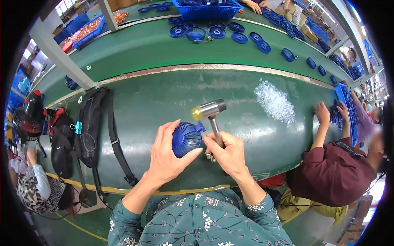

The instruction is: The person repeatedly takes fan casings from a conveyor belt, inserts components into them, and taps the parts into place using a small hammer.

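My left hand (165,156) is wrapped round a round blue plastic fan housing (185,139) with curved slats and a short stub on its upper right side. In my right hand (230,155) is a small mallet (213,109), gripped by its handle. The mallet has a metal head with a translucent yellow face, held just above and right of the stub, apart from it. A small metal piece shows by my right fingers; what it is I cannot make out.
A pile of small clear plastic pieces (274,101) lies right of the mallet. Black bags with straps (93,127) lie at left. Beyond the ledge, a green belt (156,51) carries blue fan covers (239,37) and a blue crate (207,11). Co-workers sit either side; one in a maroon sleeve (324,172) reaches onto the table.
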Motion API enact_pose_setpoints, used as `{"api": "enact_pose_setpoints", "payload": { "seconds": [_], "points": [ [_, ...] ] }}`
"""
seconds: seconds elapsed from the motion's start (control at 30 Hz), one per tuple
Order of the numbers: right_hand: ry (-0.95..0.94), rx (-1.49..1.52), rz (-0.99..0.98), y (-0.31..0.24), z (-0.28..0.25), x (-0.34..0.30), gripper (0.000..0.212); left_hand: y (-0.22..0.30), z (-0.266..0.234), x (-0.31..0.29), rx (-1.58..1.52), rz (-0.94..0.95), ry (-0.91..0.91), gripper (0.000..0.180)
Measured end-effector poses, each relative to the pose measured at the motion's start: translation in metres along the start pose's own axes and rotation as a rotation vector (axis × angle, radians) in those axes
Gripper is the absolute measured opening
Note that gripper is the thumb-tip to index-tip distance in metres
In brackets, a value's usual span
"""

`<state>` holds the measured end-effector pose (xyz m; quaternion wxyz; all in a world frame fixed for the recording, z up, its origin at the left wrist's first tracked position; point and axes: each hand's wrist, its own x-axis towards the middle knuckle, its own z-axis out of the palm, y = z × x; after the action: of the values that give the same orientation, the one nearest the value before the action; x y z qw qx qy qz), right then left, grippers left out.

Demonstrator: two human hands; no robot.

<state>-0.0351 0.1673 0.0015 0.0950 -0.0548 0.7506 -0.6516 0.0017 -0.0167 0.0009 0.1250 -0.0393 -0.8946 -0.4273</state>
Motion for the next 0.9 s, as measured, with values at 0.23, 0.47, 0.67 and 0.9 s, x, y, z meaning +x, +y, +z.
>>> {"api": "enact_pose_setpoints", "payload": {
  "seconds": [0.23,0.47,0.67,0.9],
  "points": [
    [0.044,0.145,0.013,0.001,-0.009,0.014,0.016,-0.014,-0.022,0.027,-0.819,-0.576,-0.275,0.074],
    [0.181,0.074,-0.020,0.002,-0.018,0.027,0.017,-0.017,-0.028,0.093,-0.567,-0.388,-0.297,0.049],
    [0.161,0.328,0.161,0.009,-0.021,0.039,0.018,-0.064,-0.033,0.162,0.352,0.179,0.287,0.035],
    [-0.048,0.465,0.312,0.016,-0.012,0.056,0.023,-0.117,0.010,0.122,0.604,0.163,0.412,0.019]
  ]
}}
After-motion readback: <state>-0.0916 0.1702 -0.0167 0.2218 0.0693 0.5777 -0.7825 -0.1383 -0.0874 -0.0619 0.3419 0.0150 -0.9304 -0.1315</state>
